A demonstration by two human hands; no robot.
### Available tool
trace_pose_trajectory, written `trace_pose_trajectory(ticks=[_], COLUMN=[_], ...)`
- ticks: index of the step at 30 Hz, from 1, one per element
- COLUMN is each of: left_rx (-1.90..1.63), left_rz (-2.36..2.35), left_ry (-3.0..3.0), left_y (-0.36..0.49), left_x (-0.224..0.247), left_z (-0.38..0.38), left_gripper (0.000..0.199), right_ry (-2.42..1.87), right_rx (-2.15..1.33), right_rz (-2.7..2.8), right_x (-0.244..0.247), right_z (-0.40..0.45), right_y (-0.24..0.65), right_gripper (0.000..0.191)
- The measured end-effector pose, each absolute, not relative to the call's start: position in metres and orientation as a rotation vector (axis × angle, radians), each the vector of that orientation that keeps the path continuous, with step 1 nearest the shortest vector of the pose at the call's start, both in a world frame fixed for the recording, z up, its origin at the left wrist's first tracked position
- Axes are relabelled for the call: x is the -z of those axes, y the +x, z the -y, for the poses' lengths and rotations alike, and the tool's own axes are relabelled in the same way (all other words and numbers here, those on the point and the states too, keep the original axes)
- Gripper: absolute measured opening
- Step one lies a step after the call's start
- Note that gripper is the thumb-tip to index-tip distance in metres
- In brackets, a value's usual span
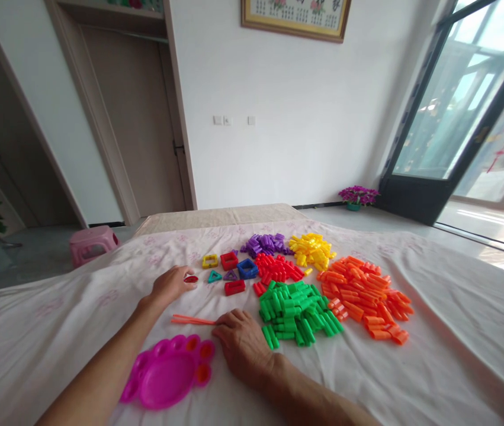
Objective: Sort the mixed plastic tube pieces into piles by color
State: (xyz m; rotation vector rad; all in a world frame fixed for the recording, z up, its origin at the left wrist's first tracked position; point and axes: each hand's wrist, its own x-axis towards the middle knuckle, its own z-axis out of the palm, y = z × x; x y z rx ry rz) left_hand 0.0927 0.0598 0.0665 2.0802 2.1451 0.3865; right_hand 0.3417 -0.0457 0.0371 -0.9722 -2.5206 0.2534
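My left hand (172, 287) is curled at the left of the small shapes, with a small red piece (190, 279) at its fingertips. My right hand (245, 349) is closed at the fingertips on the end of some thin orange sticks (189, 320), which point left along the cloth. Just below the sticks lies a magenta palette-shaped tray (167, 380) with orange bits in several of its rim cups. Beyond my hands sit a yellow square frame (210, 261), red blocks (234, 287), a blue block (247, 269), a teal triangle (214, 276) and a purple triangle (230, 275).
To the right are heaps of green pieces (296, 310), orange pieces (362, 290), red pieces (277, 268), yellow pieces (311, 251) and purple pieces (266, 244). A pale patterned cloth (87, 319) covers the surface. A pink stool (94, 241) stands beyond its left edge.
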Motion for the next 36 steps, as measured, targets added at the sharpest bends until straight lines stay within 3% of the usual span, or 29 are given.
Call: trace_pose_trajectory(ticks=[6, 12, 17, 22, 25, 31, 36], left_rx=[-0.352, -0.407, -0.467, -0.539, -0.589, -0.451, -0.326], left_rz=[-2.17, -2.14, -2.106, -2.073, -1.999, -1.689, -1.625], left_ry=[2.046, 2.055, 2.033, 1.998, 2.031, 2.169, 2.232], left_y=[0.075, 0.082, 0.094, 0.098, 0.092, 0.08, 0.082], left_x=[-0.05, -0.048, -0.047, -0.049, -0.058, -0.081, -0.072], left_z=[-0.052, -0.068, -0.083, -0.087, -0.067, 0.001, 0.025], left_gripper=[0.047, 0.026, 0.021, 0.032, 0.037, 0.027, 0.017], right_ry=[-0.995, -1.012, -0.999, -1.049, -1.079, -1.135, -1.179], right_rx=[-0.274, -0.284, -0.301, -0.293, -0.277, -0.187, -0.157], right_rz=[2.497, 2.507, 2.493, 2.476, 2.503, 2.512, 2.52], right_x=[-0.037, -0.039, -0.037, -0.04, -0.042, -0.041, -0.042], right_z=[0.046, 0.047, 0.047, 0.048, 0.049, 0.049, 0.049], right_y=[0.342, 0.342, 0.341, 0.342, 0.342, 0.338, 0.338], right_gripper=[0.02, 0.021, 0.021, 0.026, 0.027, 0.027, 0.023])
